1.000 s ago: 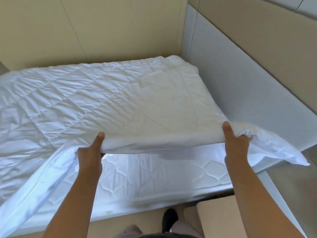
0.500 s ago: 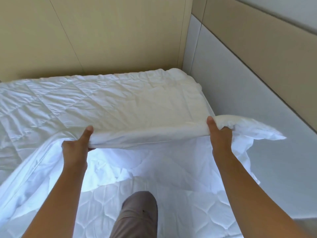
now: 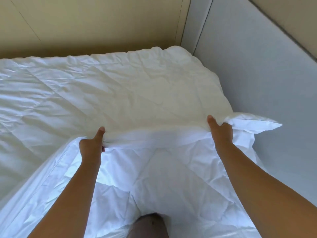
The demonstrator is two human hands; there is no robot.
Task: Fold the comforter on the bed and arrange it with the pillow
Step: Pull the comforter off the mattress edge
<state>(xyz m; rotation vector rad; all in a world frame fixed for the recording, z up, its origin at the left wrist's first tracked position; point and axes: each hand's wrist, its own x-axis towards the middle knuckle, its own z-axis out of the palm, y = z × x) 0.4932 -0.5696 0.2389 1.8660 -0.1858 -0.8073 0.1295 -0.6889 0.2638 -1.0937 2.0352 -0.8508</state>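
Note:
A white quilted comforter (image 3: 120,93) covers the bed from the left edge to the far right corner. Its near edge is raised and carried over the flat part. My left hand (image 3: 91,146) grips that edge left of the middle, thumb on top, fingers under the fabric. My right hand (image 3: 221,133) grips the same edge near its right corner, thumb on top. The corner flap sticks out to the right of that hand. The lifted part hangs down below my arms. No pillow is in view.
A beige wall (image 3: 96,23) runs along the bed's far side. A grey padded panel (image 3: 267,69) stands along its right side, close to the comforter's corner. My knee (image 3: 151,225) in grey trousers shows at the bottom, on the bed.
I have moved from the floor onto the bed, one knee up. Both hands have carried the comforter's near edge farther toward the far wall, over the flat part.

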